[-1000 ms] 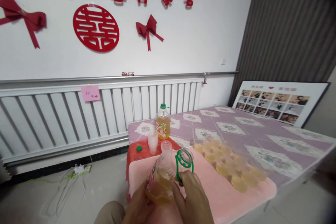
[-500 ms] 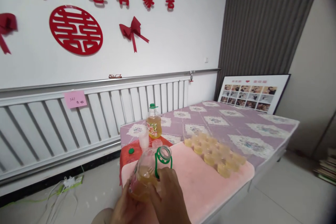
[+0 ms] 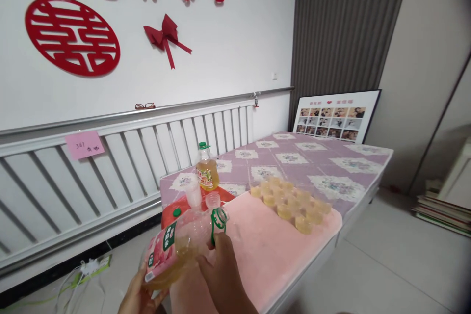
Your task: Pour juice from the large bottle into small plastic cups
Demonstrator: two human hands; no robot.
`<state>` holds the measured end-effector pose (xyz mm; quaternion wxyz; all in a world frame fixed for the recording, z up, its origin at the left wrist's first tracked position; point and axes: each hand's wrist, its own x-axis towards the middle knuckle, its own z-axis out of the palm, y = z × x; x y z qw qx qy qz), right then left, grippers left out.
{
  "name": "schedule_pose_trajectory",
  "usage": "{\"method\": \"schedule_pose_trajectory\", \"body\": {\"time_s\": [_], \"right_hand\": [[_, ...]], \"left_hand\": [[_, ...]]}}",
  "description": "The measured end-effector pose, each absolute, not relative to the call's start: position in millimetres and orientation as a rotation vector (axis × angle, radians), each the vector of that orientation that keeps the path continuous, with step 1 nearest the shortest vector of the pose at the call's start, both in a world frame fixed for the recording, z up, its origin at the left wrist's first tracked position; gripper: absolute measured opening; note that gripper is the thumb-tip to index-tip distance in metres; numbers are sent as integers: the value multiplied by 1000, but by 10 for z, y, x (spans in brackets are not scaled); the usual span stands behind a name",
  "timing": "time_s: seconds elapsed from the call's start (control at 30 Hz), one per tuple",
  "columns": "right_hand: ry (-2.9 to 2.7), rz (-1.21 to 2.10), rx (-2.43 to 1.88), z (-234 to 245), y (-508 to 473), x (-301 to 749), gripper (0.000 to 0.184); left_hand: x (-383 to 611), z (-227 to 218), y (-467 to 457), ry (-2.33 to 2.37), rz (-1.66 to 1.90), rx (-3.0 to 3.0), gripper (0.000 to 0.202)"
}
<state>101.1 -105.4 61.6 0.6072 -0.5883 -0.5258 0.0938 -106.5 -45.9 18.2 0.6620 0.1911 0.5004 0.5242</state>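
Note:
A large clear juice bottle (image 3: pixel 180 245) with a pink label is tilted almost onto its side. Its uncapped mouth, with a green carrying ring, points to the upper right, and yellow juice lies along its lower side. My left hand (image 3: pixel 142 292) is closed under the base end. Near the neck, my right hand (image 3: pixel 224 265) grips the green ring. Just below the mouth a faint clear shape shows, perhaps a cup; I cannot make it out. Several clear cups of yellow juice (image 3: pixel 285 208) stand grouped on the pink mat (image 3: pixel 257 250), to the right of the bottle.
Behind the held bottle, a capped juice bottle (image 3: pixel 207 171), a stack of clear cups (image 3: pixel 193 194), a single cup (image 3: pixel 212 200) and a green cap (image 3: pixel 177 212) are on red cloth (image 3: pixel 169 216). A radiator (image 3: pixel 176 135) runs along the wall. Cables (image 3: pixel 88 270) lie on the floor.
The bottle has tipped from a steeper slant to nearly lying, its base swinging left with my left hand. My right hand stays at the neck. The view has turned slightly right.

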Motion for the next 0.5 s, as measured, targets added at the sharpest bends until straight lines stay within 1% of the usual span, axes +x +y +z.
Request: {"method": "schedule_pose_trajectory", "body": {"time_s": [0.13,0.33,0.5], "right_hand": [[-1084,363,-1364,532,-970,1019,27],[-949,518,-1365,317,-873,1036,23],[-868,580,-1264,143,-815,1015,20]], "left_hand": [[-1124,231,-463,1151,1185,447,57],[-1161,312,-486,1251,1188,498,75],[-1177,344,-481,1307,1207,532,80]]}}
